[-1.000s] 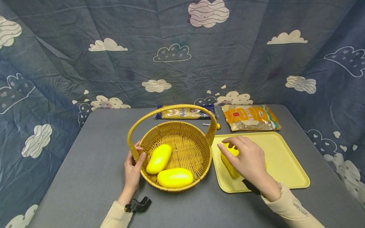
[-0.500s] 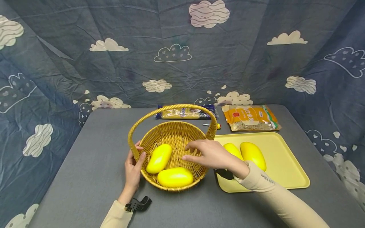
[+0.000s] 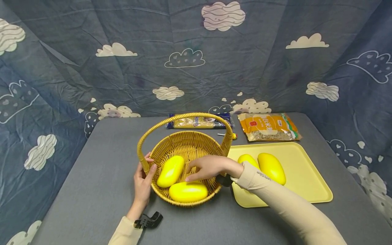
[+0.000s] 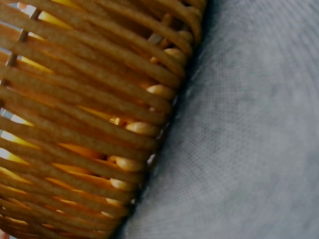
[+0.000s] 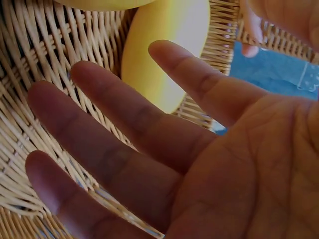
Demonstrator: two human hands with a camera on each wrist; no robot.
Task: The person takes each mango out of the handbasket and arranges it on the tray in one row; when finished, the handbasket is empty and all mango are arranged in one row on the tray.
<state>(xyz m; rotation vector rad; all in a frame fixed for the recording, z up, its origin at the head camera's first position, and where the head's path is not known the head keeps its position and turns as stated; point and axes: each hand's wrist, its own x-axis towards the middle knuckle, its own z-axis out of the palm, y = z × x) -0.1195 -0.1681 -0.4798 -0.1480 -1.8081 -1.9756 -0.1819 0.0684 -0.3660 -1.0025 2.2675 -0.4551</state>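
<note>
A round wicker basket (image 3: 183, 136) with a tall arched handle stands in the middle of the table. My left hand (image 3: 143, 183) grips its left side at the foot of the handle; the left wrist view shows the woven wall (image 4: 89, 99) up close. Inside lie two yellow mangoes, one slanted at the left (image 3: 170, 171) and one across the front (image 3: 188, 192). My right hand (image 3: 206, 167) hangs within the basket, fingertips over the front mango. Its fingers are loosely spread with nothing in the palm, as the right wrist view shows, beside a mango (image 5: 167, 55).
Right of the basket, a pale yellow tray (image 3: 306, 183) carries two more mangoes (image 3: 271, 168), one partly behind the right sleeve. Behind lie a blue-and-yellow packet (image 3: 199, 121), a lollipop (image 3: 234, 136) and an orange bag of grain (image 3: 269, 126). A cloud-patterned cloth surrounds the table.
My right hand has moved left from above the mangoes on the tray into the basket, empty, and lowered toward the front mango. My left hand keeps its place on the basket.
</note>
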